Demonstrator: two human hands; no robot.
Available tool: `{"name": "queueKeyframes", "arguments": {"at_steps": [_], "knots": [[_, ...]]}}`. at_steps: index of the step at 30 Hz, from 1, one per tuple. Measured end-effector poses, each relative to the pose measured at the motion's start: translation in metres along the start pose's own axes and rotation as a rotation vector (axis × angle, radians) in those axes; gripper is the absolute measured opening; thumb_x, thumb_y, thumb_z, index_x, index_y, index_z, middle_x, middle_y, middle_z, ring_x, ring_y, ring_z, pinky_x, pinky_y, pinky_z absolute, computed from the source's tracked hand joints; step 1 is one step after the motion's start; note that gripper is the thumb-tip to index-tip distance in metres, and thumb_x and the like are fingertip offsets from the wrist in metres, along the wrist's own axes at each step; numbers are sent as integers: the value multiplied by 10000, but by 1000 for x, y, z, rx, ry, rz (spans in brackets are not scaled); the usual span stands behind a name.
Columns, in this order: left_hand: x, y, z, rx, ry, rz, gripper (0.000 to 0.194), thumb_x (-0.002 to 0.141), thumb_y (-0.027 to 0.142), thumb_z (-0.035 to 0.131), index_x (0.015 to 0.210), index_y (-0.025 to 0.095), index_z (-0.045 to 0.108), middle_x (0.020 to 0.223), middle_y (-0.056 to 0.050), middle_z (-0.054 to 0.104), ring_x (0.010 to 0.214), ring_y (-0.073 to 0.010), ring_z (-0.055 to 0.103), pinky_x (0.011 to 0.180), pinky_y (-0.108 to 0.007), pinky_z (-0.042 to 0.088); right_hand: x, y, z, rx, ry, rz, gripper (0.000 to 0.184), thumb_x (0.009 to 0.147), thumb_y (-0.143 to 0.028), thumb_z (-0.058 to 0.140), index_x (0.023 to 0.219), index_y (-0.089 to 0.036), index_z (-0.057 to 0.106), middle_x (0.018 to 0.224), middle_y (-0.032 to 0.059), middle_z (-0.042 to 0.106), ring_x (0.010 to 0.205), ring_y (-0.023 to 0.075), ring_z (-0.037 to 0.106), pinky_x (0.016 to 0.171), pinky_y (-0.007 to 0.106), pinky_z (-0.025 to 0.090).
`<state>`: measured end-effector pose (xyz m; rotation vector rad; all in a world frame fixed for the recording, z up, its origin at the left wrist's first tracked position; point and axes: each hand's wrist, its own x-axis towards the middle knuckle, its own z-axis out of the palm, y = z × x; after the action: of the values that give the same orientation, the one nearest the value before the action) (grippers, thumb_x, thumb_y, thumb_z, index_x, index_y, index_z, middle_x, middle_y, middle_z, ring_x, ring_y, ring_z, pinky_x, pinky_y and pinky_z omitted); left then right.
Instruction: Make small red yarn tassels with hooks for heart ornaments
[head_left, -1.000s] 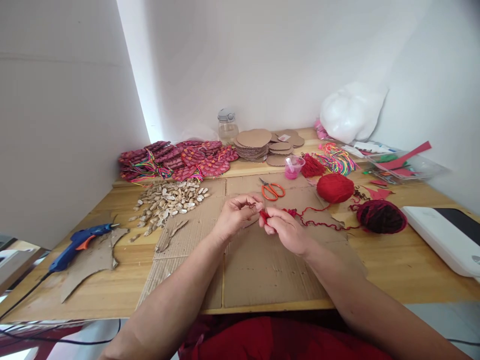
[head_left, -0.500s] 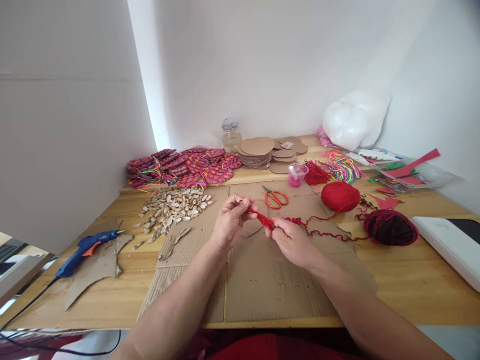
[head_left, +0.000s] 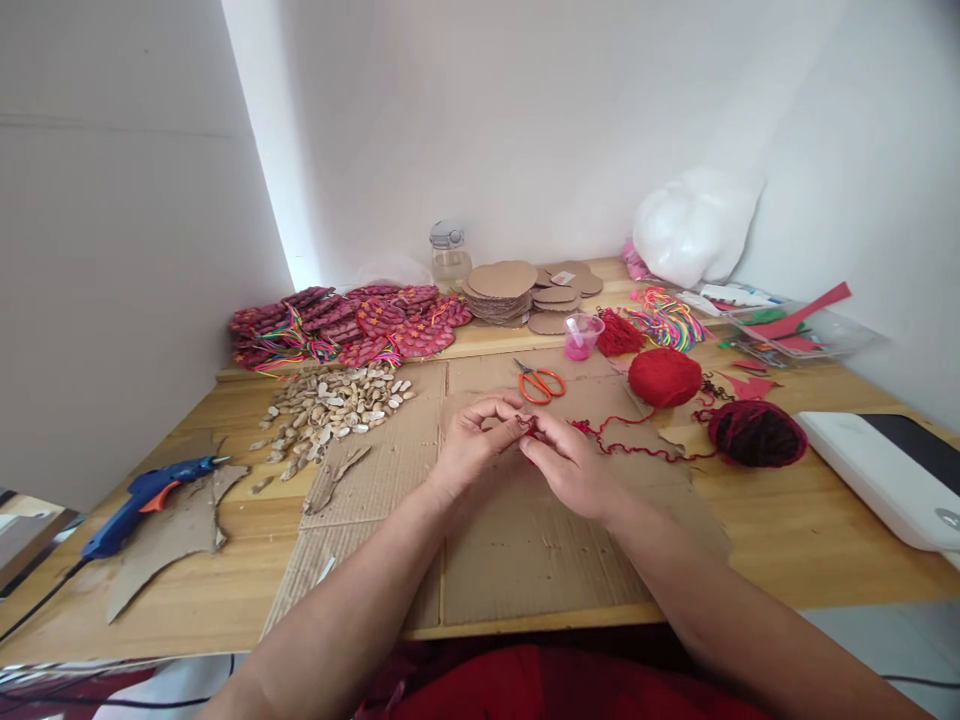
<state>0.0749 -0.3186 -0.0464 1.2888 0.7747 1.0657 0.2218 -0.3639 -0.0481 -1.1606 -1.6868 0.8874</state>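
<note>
Over the cardboard sheet, my left hand and my right hand meet fingertip to fingertip. Both are closed on a small bundle of red yarn, mostly hidden by the fingers. Just beyond them lie orange-handled scissors. Right of my right hand, yarn strands run to a bright red yarn ball and a dark maroon yarn ball.
Peanut shells and a blue glue gun lie to the left. Behind are decorated maroon pieces, cardboard discs, a glass jar and a pink-stained cup. A white device sits at right.
Half a second ago the red yarn bundle was stretched between my spread hands. Now my hands have come together, covering most of it. The camera view has shifted slightly.
</note>
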Motion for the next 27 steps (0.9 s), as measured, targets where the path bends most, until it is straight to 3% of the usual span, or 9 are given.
{"name": "queueKeyframes", "arguments": {"at_steps": [4,6,10,14,16,20,24,27], "knots": [[2,0,-2,-77,20,13,253,718,337,774,655,138,631,981,-41,637,622,-51,535,558,-203,427,0,3,1,-146,11,41,209,906,-182,366,754,-218,505,793,15,594,795,188,501,746,321,358],[4,1,-2,-153,65,16,271,710,336,778,664,143,593,939,-33,643,671,-69,569,530,-179,417,0,3,1,-178,4,61,223,883,-163,352,706,-217,476,734,7,567,760,185,481,724,316,336],[8,7,-6,-294,155,-7,340,662,338,810,689,150,528,908,-25,647,818,-120,646,553,-164,449,-2,2,1,-206,-13,73,238,875,-168,343,684,-214,479,711,5,555,760,185,485,708,310,316],[15,15,-21,-377,265,15,396,608,346,840,734,163,512,874,-3,648,788,-124,662,544,-166,435,-3,5,-4,-255,-26,69,242,858,-167,341,642,-213,443,656,1,529,711,183,470,684,314,303],[18,17,-29,-324,284,6,371,623,364,830,752,165,545,882,-11,656,759,-119,648,519,-170,404,-1,8,-8,-256,26,79,217,843,-168,357,658,-216,460,665,3,538,715,187,482,697,319,318],[16,15,-31,-102,172,-17,274,694,356,787,705,147,611,956,-35,663,710,-80,578,570,-185,401,2,11,-12,-100,179,107,168,840,-205,417,887,-216,579,937,39,635,907,210,543,821,339,377],[6,10,-17,50,-52,49,192,715,313,777,699,147,684,1061,-69,648,942,-145,607,802,-233,457,5,3,-11,170,-15,123,276,865,-246,436,1072,-202,612,1112,55,638,1057,216,548,904,342,389],[2,8,-10,70,-133,36,209,734,355,763,730,155,705,1105,-80,627,854,-145,636,762,-265,486,6,-4,-8,228,-143,114,219,887,-280,414,908,-192,614,960,43,647,963,203,567,855,321,402]]}}
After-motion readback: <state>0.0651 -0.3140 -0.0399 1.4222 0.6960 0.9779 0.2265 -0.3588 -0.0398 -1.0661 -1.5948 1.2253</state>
